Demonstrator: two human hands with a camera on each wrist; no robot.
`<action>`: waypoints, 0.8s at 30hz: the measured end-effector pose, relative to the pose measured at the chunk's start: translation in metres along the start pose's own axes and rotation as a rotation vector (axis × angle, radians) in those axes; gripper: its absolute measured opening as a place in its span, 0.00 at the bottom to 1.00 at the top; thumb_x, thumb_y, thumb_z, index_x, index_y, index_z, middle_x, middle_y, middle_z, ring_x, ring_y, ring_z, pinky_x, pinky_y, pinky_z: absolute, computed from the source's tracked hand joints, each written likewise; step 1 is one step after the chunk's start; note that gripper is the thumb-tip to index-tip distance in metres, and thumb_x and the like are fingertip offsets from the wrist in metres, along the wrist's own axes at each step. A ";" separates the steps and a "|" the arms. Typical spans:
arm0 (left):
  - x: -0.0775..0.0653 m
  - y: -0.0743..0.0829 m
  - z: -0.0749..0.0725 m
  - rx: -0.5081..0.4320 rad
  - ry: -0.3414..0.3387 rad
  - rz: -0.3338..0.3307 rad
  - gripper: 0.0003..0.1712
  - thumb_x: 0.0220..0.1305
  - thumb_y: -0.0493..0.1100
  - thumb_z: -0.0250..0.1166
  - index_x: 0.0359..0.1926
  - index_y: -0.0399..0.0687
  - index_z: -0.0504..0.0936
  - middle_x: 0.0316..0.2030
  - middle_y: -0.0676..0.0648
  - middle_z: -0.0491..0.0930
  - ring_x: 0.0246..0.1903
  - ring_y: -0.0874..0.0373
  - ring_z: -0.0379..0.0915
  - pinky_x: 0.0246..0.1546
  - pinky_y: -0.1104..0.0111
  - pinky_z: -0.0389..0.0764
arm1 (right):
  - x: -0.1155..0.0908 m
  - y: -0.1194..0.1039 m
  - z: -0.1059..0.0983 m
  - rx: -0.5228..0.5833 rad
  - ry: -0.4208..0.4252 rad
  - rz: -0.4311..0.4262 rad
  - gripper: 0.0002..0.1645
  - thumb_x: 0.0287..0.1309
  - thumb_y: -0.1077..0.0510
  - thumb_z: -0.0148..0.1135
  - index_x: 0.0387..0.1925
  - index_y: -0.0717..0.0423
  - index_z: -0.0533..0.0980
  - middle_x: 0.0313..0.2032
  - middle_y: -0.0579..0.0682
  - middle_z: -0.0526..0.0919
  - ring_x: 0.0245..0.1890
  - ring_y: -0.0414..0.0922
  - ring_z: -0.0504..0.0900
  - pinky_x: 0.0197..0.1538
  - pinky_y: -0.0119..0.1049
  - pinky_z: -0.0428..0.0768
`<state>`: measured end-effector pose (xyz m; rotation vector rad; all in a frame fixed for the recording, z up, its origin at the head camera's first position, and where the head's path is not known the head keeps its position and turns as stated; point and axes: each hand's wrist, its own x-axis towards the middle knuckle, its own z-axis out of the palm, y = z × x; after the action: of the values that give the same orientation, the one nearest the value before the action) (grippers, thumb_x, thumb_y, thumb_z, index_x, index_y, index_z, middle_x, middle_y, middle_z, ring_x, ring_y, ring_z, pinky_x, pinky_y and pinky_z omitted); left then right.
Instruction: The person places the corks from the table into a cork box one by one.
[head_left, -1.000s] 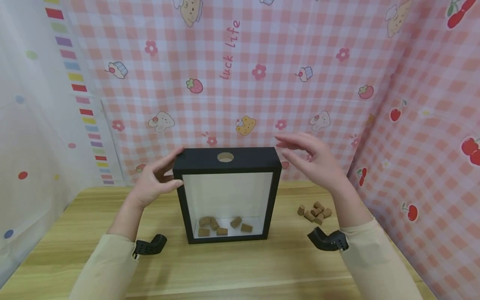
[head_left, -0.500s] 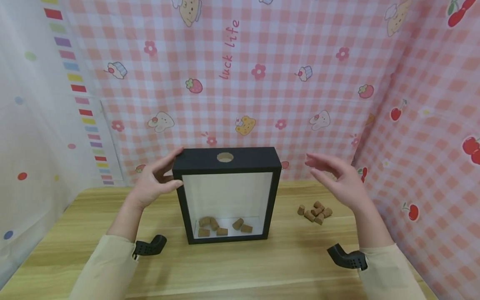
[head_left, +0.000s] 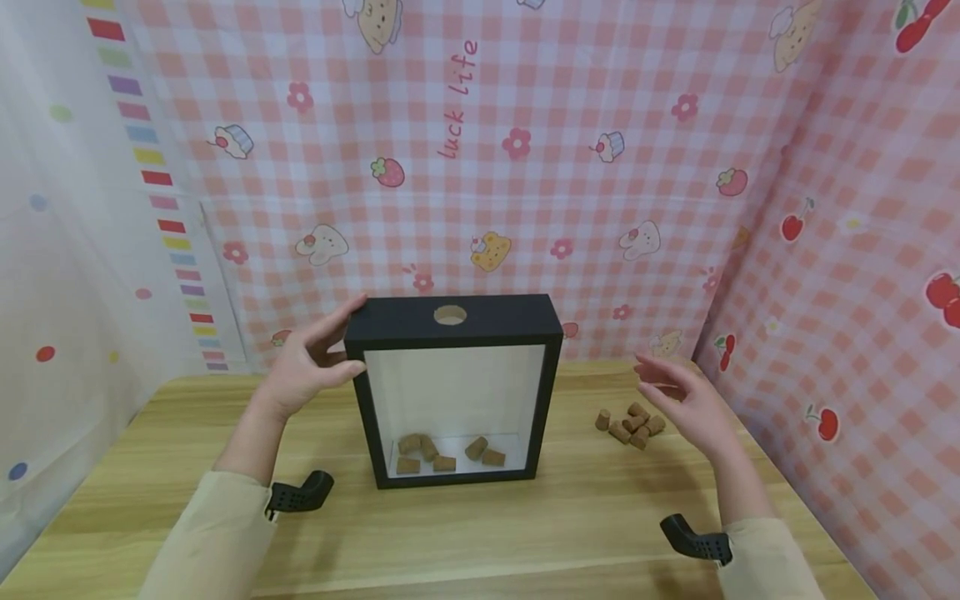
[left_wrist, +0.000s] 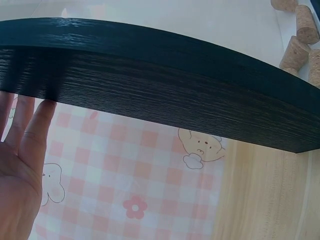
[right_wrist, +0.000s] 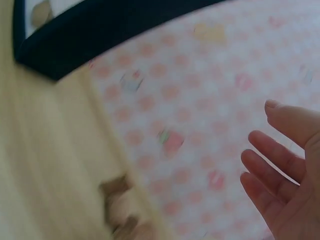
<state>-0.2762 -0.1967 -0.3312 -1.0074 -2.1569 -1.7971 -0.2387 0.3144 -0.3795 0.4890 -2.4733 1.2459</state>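
The head view looks forward and down from above the near side of the worktop [head_left: 480, 533], far enough back to take in the left hand [head_left: 303, 375], the right hand [head_left: 690, 408], the front of the black box [head_left: 457, 392] and the checked cloth [head_left: 555, 208] behind the far edge. The left wrist view is turned sideways, very near the left wall of the box, facing it aslant toward the cloth. The right wrist view, also turned and rather blurred, looks from the right side across the far edge. Both wrist views share the box and the cloth.
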 end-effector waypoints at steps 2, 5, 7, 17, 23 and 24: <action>0.000 0.000 0.000 0.003 0.001 -0.003 0.45 0.59 0.25 0.65 0.75 0.48 0.61 0.75 0.49 0.56 0.73 0.52 0.49 0.56 0.72 0.71 | -0.004 0.014 0.001 -0.019 0.000 0.030 0.27 0.69 0.61 0.59 0.66 0.64 0.70 0.55 0.64 0.79 0.52 0.48 0.78 0.49 0.20 0.72; 0.000 0.000 0.000 0.000 0.001 0.002 0.45 0.59 0.24 0.65 0.75 0.47 0.61 0.75 0.50 0.57 0.73 0.52 0.50 0.56 0.72 0.71 | -0.012 0.034 0.003 -0.058 -0.001 0.088 0.27 0.70 0.62 0.58 0.66 0.67 0.69 0.58 0.67 0.76 0.55 0.59 0.76 0.51 0.29 0.76; 0.000 0.000 0.000 -0.004 0.000 0.005 0.45 0.59 0.24 0.64 0.75 0.47 0.61 0.74 0.51 0.57 0.73 0.53 0.51 0.56 0.72 0.72 | -0.016 0.047 0.003 -0.076 -0.004 0.122 0.27 0.70 0.63 0.58 0.66 0.69 0.68 0.60 0.69 0.73 0.56 0.64 0.74 0.54 0.40 0.78; 0.000 0.001 0.000 0.002 0.001 0.003 0.45 0.59 0.24 0.64 0.75 0.48 0.62 0.75 0.49 0.57 0.72 0.53 0.52 0.55 0.72 0.72 | -0.032 0.086 0.009 -0.068 -0.014 0.167 0.29 0.68 0.68 0.57 0.67 0.75 0.63 0.63 0.74 0.67 0.61 0.71 0.68 0.58 0.61 0.69; 0.000 0.001 0.000 0.003 0.001 0.005 0.45 0.59 0.24 0.64 0.75 0.49 0.62 0.75 0.48 0.56 0.72 0.54 0.53 0.56 0.72 0.72 | -0.036 0.099 0.011 -0.085 -0.077 0.203 0.30 0.67 0.67 0.58 0.68 0.74 0.63 0.63 0.73 0.69 0.62 0.67 0.69 0.61 0.34 0.69; 0.000 0.001 0.000 0.000 0.000 0.005 0.45 0.59 0.24 0.64 0.75 0.49 0.62 0.75 0.49 0.57 0.72 0.54 0.53 0.55 0.72 0.72 | -0.036 0.101 0.011 -0.083 -0.087 0.217 0.31 0.67 0.67 0.58 0.68 0.74 0.63 0.63 0.72 0.69 0.62 0.66 0.69 0.60 0.27 0.66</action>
<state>-0.2758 -0.1969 -0.3307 -1.0119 -2.1521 -1.7945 -0.2524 0.3672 -0.4723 0.2637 -2.6976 1.2174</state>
